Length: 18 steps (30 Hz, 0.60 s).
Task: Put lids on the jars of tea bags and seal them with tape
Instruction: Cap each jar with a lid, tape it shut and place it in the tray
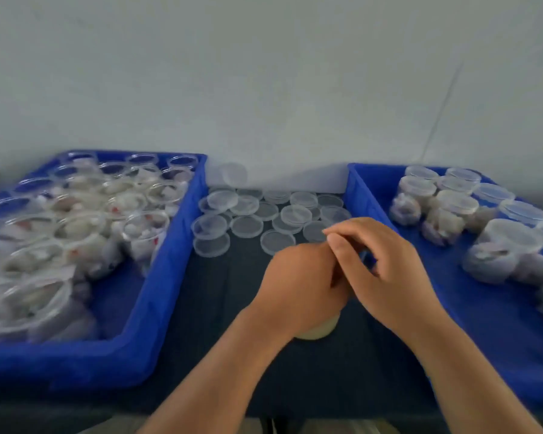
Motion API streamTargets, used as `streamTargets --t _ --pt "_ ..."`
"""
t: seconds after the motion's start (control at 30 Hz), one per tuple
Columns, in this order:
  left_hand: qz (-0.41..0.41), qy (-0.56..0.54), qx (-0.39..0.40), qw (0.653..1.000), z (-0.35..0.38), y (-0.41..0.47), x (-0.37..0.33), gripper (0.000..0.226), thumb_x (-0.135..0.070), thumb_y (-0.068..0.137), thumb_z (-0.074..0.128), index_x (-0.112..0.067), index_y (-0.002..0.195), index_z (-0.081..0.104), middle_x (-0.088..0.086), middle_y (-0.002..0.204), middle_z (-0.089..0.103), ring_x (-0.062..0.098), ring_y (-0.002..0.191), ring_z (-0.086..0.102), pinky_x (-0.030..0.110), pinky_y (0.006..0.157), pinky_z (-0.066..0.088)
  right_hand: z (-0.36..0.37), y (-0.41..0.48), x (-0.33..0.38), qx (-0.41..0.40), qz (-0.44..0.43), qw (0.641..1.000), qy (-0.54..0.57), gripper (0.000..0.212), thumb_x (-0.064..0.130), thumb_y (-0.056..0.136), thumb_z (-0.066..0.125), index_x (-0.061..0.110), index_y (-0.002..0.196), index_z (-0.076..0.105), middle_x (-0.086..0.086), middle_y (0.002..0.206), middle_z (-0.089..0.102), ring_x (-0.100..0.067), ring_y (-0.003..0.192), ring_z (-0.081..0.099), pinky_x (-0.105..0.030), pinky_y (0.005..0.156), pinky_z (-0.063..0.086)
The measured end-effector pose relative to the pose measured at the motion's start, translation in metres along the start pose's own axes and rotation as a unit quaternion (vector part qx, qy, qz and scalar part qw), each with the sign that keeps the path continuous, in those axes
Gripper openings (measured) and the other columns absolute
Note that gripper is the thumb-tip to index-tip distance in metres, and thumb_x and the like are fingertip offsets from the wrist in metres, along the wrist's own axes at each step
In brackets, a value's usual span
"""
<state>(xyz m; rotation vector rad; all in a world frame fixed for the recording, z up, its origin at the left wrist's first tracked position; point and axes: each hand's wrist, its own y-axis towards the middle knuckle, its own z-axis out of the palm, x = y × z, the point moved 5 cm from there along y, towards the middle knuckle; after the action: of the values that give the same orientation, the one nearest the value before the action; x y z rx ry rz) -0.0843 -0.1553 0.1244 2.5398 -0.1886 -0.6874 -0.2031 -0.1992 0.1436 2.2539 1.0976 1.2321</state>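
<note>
Gripping the jar [318, 331] between two blue crates [157, 292], the left hand [298, 286] curls over it; the right hand [386, 270], curled, meets it, whether pinching anything I cannot tell. Loose lids [246, 227] lie farther back.

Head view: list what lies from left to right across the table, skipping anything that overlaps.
Left blue crate holding open jars → loose clear lids → right blue crate holding lidded jars.
</note>
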Motion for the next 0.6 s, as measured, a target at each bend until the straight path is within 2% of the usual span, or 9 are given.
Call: streamTargets --t 0.1,0.2,0.3,0.4,0.43,0.5,0.57,0.6 --pt "-0.017 0.034 0.008 0.999 -0.024 -0.045 0.023 0.016 -0.035 0.097 0.057 -0.029 0.107 0.067 -0.008 0.07 0.064 0.009 0.06 0.056 0.033 0.056 0.047 0.048 -0.033 0.007 -0.032 -0.025 0.999 0.03 0.026 0.042 0.106 0.049 0.031 0.124 0.063 0.025 0.116 0.062 0.002 0.112 0.061 -0.008 0.093 0.041" --pt "-0.053 0.039 -0.007 0.998 -0.05 -0.08 0.046 0.019 -0.045 0.103 0.051 -0.037 0.114 0.064 -0.013 0.075 0.065 0.004 0.066 0.059 0.029 0.061 0.051 0.098 -0.056 -0.001 -0.014 0.016 0.998 0.059 0.029 0.044 0.107 0.042 0.029 0.12 0.064 0.023 0.113 0.063 -0.004 0.108 0.063 -0.019 0.089 0.047" --pt "-0.091 0.071 -0.039 0.993 -0.074 -0.105 0.071 0.015 -0.045 0.103 0.054 -0.038 0.108 0.066 -0.015 0.072 0.062 0.003 0.064 0.056 0.026 0.058 0.047 0.137 -0.069 -0.01 0.032 0.017 0.999 0.011 0.042 0.047 0.106 0.04 0.02 0.12 0.07 0.015 0.114 0.066 -0.007 0.108 0.063 -0.028 0.091 0.046" --pt "-0.144 0.093 -0.121 0.978 -0.109 -0.118 0.102 0.01 -0.041 0.102 0.059 -0.037 0.099 0.068 -0.018 0.067 0.058 0.0 0.063 0.055 0.024 0.056 0.045 0.154 -0.076 -0.016 0.048 -0.034 0.996 -0.067 0.031 0.038 0.107 0.055 0.015 0.111 0.076 0.006 0.11 0.068 -0.015 0.106 0.063 -0.034 0.095 0.048" --pt "-0.168 0.095 -0.149 0.97 -0.123 -0.118 0.115 0.011 -0.039 0.102 0.059 -0.037 0.099 0.069 -0.018 0.07 0.06 0.0 0.066 0.056 0.025 0.058 0.046 0.156 -0.076 -0.017 0.048 -0.047 0.995 -0.078 0.028 0.035 0.107 0.057 0.016 0.107 0.077 0.007 0.109 0.068 -0.014 0.104 0.061 -0.031 0.096 0.048" --pt "-0.217 0.108 -0.157 0.957 -0.146 -0.111 0.146 0.015 -0.034 0.103 0.057 -0.036 0.108 0.071 -0.018 0.093 0.068 0.0 0.081 0.062 0.03 0.072 0.053 0.157 -0.078 -0.018 0.049 -0.056 0.993 -0.092 0.031 0.039 0.106 0.055 0.017 0.102 0.078 0.009 0.106 0.067 -0.007 0.101 0.057 -0.016 0.1 0.039" --pt "-0.27 0.145 -0.078 0.949 -0.158 -0.095 0.179 0.03 -0.023 0.103 0.055 -0.033 0.129 0.067 -0.011 0.131 0.065 0.014 0.112 0.065 0.039 0.092 0.055 0.156 -0.078 -0.015 0.045 -0.065 0.992 -0.098 0.035 0.04 0.102 0.053 0.016 0.099 0.079 0.009 0.103 0.067 -0.005 0.099 0.056 -0.008 0.101 0.033" --pt "-0.289 0.177 -0.013 0.941 -0.159 -0.086 0.192 0.038 -0.017 0.102 0.056 -0.029 0.137 0.062 -0.006 0.143 0.058 0.022 0.12 0.063 0.044 0.096 0.054 0.156 -0.078 -0.013 0.042 -0.07 0.992 -0.099 0.035 0.039 0.101 0.054 0.015 0.097 0.079 0.009 0.102 0.067 -0.005 0.098 0.056 -0.007 0.1 0.032"
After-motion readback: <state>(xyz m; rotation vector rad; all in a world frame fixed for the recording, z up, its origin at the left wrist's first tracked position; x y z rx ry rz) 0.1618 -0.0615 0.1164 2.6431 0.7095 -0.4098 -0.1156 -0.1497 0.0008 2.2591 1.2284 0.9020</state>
